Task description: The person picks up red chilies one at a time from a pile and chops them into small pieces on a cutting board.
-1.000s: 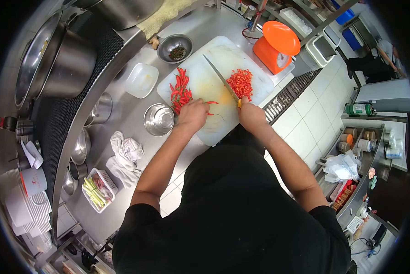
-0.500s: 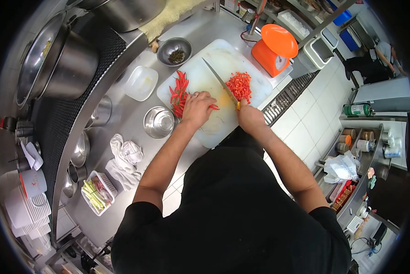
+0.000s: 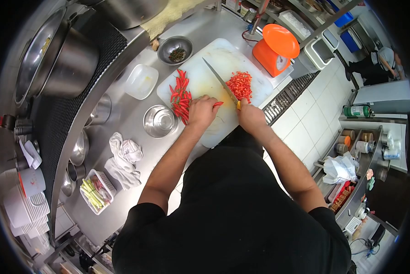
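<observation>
My left hand [image 3: 202,111] is closed round red chillies [image 3: 218,104], whose tips stick out toward the knife. Beside it, on the left part of the white cutting board [image 3: 205,68], lies a pile of whole red chillies [image 3: 181,93]. My right hand [image 3: 251,117] grips the handle of a long knife [image 3: 219,78]; the blade points up and to the left over the board. Chopped red chilli [image 3: 239,85] is heaped just right of the blade.
An orange scale [image 3: 271,57] stands beyond the board's right corner. Left of the board are a dark-filled metal bowl [image 3: 175,50], a white tub [image 3: 141,81], a metal container [image 3: 159,121] and a cloth [image 3: 123,160]. A person [image 3: 378,64] is at the upper right.
My left hand has moved slightly right with the chillies, away from the whole pile and toward the knife. The person at the upper right has shifted slightly.
</observation>
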A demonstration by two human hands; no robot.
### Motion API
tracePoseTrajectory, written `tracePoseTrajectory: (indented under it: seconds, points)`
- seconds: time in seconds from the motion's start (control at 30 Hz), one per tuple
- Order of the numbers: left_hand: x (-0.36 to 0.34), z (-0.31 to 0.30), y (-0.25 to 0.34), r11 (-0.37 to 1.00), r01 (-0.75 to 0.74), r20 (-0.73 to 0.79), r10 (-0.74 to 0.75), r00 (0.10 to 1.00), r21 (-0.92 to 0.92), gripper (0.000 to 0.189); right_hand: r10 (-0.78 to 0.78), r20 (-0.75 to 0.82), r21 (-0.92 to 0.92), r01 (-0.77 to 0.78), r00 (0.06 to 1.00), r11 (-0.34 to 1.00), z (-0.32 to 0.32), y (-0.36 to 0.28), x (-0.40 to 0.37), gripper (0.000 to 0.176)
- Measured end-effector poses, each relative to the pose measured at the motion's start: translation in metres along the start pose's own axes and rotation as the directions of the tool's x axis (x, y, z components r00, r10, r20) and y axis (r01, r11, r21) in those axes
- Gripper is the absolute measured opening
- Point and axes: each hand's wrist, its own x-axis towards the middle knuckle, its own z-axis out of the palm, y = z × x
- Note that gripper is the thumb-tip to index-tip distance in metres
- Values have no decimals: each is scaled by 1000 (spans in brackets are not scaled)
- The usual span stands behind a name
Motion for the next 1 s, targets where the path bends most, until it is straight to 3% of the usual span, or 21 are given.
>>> tracePoseTrajectory:
  seconds: [0.17, 0.37, 0.67, 0.8, 1.0]
  points:
    - [2, 5, 10, 998, 38, 34, -36, 999, -47, 18, -19, -13, 68, 20, 1000, 997, -25, -17, -12, 32]
    - [8, 6, 12, 994, 85, 82, -79, 994, -66, 17, -13, 47, 73, 9, 999, 997, -11, -19, -9, 32]
    - [12, 14, 9, 989, 107, 95, -97, 991, -105, 16, -22, 102, -27, 25, 995, 999, -29, -26, -21, 31]
    - [14, 13, 12, 993, 70, 69, -63, 996, -94, 14, -5, 68, -18, 6, 998, 1000, -4, -23, -11, 30]
    - [17, 9, 13, 988, 128, 160, -113, 981, -89, 13, -51, 63, -15, 52, 997, 999, -12, -23, 1, 29]
